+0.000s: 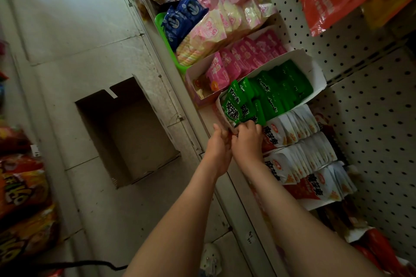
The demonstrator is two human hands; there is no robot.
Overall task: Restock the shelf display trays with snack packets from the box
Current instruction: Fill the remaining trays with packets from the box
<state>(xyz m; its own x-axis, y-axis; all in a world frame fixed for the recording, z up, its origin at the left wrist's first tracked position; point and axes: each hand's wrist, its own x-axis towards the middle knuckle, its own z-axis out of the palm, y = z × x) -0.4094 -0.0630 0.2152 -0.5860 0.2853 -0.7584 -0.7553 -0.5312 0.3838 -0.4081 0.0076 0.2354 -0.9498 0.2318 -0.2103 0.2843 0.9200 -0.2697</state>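
At the front end of the tray [315, 72], on the shelf [191, 105], both hands meet over the nearest green packets [270, 94]. The right hand [247, 137] has its fingers curled onto the bottom edges of the front few, gripping them. The left hand [219, 141] lies against the tray's front lip just beside it; whether it pinches the card or only braces it, I cannot tell.

The packets stand on edge in rows that fill the tray from front to back. The box [135, 132] sits open on the floor to the left, well apart from the hands, and no packets show inside it.

These look like light foil sachets: soft, slick and a little puffy, likely to slide over each other and fan out if taken loosely. I'd take a small stack by its flat faces, thumb on one side and fingers on the other, near the lower seam, where it is stiffer. The tray is thin card and its front looks bent, so it probably needs steadying while the packets are pushed in.
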